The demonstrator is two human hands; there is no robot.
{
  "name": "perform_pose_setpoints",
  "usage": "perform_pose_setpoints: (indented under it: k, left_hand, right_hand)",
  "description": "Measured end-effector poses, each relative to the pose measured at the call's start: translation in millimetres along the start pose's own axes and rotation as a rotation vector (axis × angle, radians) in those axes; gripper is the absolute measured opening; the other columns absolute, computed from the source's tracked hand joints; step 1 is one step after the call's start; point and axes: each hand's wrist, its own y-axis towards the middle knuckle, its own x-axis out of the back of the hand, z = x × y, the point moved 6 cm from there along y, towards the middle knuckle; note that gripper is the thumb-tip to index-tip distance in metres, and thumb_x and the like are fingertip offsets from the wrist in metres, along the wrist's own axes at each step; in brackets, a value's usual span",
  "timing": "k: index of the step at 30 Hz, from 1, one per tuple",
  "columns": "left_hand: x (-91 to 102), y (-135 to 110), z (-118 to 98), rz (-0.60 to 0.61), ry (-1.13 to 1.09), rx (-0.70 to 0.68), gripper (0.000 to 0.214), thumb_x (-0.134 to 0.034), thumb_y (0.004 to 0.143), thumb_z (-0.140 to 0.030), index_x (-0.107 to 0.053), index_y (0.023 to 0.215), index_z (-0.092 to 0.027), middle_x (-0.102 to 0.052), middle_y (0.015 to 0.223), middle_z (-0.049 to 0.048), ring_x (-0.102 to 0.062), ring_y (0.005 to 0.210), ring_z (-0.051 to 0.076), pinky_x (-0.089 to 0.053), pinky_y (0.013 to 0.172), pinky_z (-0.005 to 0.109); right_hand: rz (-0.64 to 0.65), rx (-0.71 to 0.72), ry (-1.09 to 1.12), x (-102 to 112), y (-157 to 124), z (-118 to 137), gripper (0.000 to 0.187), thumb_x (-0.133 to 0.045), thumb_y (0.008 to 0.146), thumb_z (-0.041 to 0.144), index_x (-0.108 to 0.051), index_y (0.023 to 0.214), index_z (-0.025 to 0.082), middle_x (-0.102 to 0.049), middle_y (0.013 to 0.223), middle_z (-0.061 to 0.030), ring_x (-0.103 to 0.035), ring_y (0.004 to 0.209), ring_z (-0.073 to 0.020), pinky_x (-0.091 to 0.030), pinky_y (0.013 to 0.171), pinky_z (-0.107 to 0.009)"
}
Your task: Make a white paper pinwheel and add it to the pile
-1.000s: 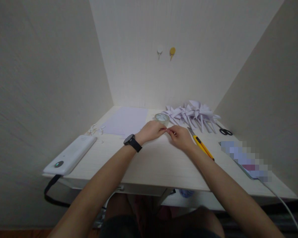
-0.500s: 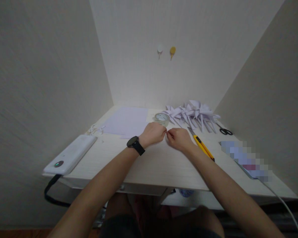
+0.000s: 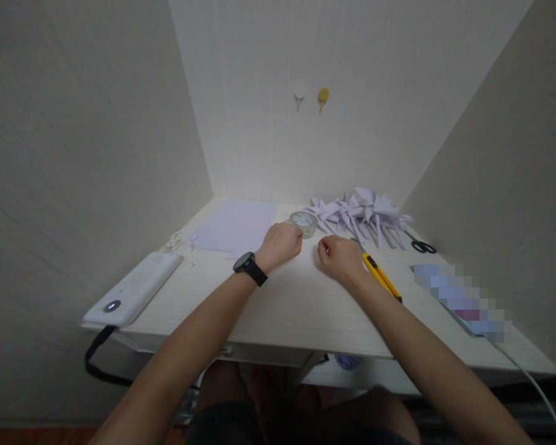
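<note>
Over the middle of the desk, my left hand (image 3: 281, 243), with a black watch (image 3: 250, 267) at the wrist, is closed into a loose fist. Just behind its knuckles lies a roll of clear tape (image 3: 307, 230). A small gap to the right, my right hand (image 3: 339, 258) is curled with thumb and fingers pressed together. Whatever either hand pinches is hidden or too small to name. Beside the right wrist lies a yellow utility knife (image 3: 382, 279), its blade end partly covered by the hand.
Folded white paper pinwheels (image 3: 361, 216) are heaped at the back right, near black scissors (image 3: 423, 246). White paper sheets (image 3: 241, 224) lie back left. A white device (image 3: 132, 290) with a cable sits front left, a blurred phone-like item (image 3: 463, 303) front right. Walls enclose the desk (image 3: 278, 309).
My hands have moved apart: fingertips that met at the middle now have a gap between them. The left hand went slightly left and back, the right slightly right.
</note>
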Motion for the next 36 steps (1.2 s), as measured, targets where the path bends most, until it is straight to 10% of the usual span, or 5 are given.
perform_pose_setpoints:
  k: [4, 10, 36]
  left_hand:
    - [-0.7, -1.2, -8.5, 0.024, -0.069, -0.093, 0.032, -0.044, 0.094, -0.026, -0.075, 0.091, -0.015, -0.074, 0.090, 0.0148, -0.069, 0.085, 0.025, -0.049, 0.078, 0.034]
    - [-6.6, -3.9, -20.2, 0.062, -0.089, -0.132, 0.032, -0.042, 0.096, -0.022, -0.073, 0.091, -0.012, -0.073, 0.091, 0.0163, -0.069, 0.087, 0.025, -0.050, 0.081, 0.035]
    - [-6.9, 4.2, -2.7, -0.052, -0.160, 0.069, 0.036, -0.042, 0.094, -0.024, -0.075, 0.085, -0.012, -0.075, 0.088, 0.0155, -0.068, 0.081, 0.024, -0.046, 0.073, 0.032]
  right_hand:
    - [-0.050, 0.029, 0.081, -0.6, -0.4, 3.6, 0.036, -0.048, 0.093, 0.037, -0.065, 0.118, 0.018, -0.073, 0.106, -0.0099, -0.066, 0.083, -0.0214, -0.039, 0.067, -0.030]
    - [0.009, 0.115, 0.020, -10.2, -1.8, 10.8, 0.033, -0.041, 0.097, 0.031, -0.070, 0.088, 0.018, -0.073, 0.088, -0.0082, -0.066, 0.080, -0.0200, -0.035, 0.065, -0.030]
    - [-0.016, 0.040, -0.025, -5.1, -3.2, 10.2, 0.033, -0.042, 0.095, 0.028, -0.071, 0.082, 0.018, -0.075, 0.087, -0.0099, -0.068, 0.076, -0.0215, -0.034, 0.062, -0.030]
